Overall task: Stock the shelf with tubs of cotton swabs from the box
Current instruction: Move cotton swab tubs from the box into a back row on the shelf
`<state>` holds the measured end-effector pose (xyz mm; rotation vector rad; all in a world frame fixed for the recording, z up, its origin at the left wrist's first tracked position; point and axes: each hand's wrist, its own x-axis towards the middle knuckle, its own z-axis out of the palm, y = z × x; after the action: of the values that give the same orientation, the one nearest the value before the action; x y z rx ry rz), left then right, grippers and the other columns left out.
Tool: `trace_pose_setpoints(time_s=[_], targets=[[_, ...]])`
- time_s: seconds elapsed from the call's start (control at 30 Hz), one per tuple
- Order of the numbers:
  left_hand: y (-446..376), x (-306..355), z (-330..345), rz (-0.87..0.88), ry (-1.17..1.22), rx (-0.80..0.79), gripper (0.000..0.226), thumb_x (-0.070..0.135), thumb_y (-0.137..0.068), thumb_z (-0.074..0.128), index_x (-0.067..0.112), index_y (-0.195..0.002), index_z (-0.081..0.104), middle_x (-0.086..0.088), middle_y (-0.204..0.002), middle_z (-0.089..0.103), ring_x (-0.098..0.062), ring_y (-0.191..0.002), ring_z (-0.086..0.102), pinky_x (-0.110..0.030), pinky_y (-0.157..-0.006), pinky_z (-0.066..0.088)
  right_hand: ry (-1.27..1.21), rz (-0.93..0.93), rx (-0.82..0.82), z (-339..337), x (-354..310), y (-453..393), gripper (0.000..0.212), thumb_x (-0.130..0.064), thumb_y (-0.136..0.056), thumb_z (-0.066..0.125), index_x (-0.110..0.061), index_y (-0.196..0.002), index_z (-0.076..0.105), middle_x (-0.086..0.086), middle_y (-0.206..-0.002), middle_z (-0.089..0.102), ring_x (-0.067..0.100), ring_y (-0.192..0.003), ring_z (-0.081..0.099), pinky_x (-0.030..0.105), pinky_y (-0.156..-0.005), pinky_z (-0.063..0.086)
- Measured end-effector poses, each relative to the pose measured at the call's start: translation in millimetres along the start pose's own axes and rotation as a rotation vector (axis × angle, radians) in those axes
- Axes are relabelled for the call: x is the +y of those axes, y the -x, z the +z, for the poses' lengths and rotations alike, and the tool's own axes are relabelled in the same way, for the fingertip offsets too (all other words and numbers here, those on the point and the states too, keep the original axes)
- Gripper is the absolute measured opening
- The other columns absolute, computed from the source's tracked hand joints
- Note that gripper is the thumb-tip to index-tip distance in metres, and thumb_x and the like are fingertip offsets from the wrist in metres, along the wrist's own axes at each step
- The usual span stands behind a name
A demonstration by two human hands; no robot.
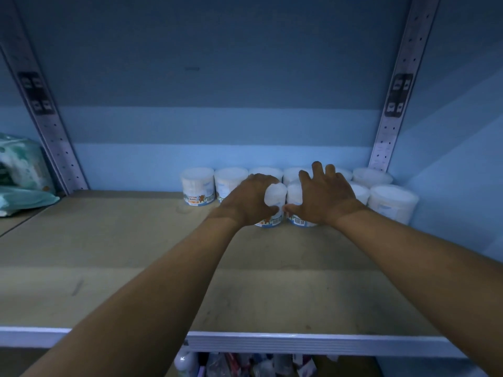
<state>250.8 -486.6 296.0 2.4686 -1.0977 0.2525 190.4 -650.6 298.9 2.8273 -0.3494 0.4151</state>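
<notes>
Both arms reach deep over a tan shelf [136,254] toward a cluster of cotton swab tubs standing against its pale blue back wall [217,126]. The left hand [246,201] curls around a white-lidded tub [275,202] in the front row, fingers wrapped over its top and side, the tub upright on the shelf board. The right hand [325,198] lies spread across the neighbouring tub [296,205], fingers straight and fanned, thumb low beside the barcode label; the two front tubs stand touching each other. Behind them a back row of tubs [231,180] runs along the wall, the leftmost tub [198,186] showing a blue label with "COTTON BUDS" lettering. Further tubs [392,202] fill the right corner near a perforated metal upright [392,110]. At far left, beyond a second upright [40,112], soft green-and-white packs [21,170] sit on the adjoining shelf. Below the white shelf edge [299,344], assorted packaged goods [245,365] are dimly visible.
</notes>
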Motion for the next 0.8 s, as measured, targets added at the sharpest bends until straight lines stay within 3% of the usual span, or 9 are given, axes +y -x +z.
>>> trace_pose_setpoints(time_s=[0.2,0.4,0.8], targets=[[51,-19,-31,-0.122,-0.042,-0.040,0.052,0.037,-0.087,0.067,0.031,-0.136,0.049,0.006,-0.142,0.048,-0.015,-0.131,0.044,-0.032,-0.106,0.038,-0.067,-0.077,-0.042,-34,-38,23,0.076,-0.071,-0.087,0.050,-0.018,-0.141,0.041,0.012,-0.142,0.031,0.034,-0.126,0.037,0.041,-0.097,0.038],[137,-59,-81,-0.231,-0.174,-0.022,0.052,0.038,-0.085,0.069,0.026,-0.134,0.055,0.000,-0.137,0.055,-0.020,-0.126,0.050,-0.027,-0.101,0.038,-0.166,-0.196,-0.080,-57,-109,53,0.077,-0.068,-0.089,0.050,-0.018,-0.146,0.033,0.011,-0.150,0.021,0.034,-0.135,0.029,0.043,-0.101,0.037],[344,-131,-143,-0.555,-0.263,-0.066,0.054,0.038,-0.083,0.071,0.026,-0.134,0.054,-0.004,-0.132,0.056,-0.021,-0.122,0.052,-0.029,-0.099,0.040,-0.267,-0.544,-0.101,-81,-288,133,0.078,-0.066,-0.088,0.052,-0.017,-0.146,0.036,0.014,-0.147,0.034,0.037,-0.131,0.040,0.046,-0.099,0.039]])
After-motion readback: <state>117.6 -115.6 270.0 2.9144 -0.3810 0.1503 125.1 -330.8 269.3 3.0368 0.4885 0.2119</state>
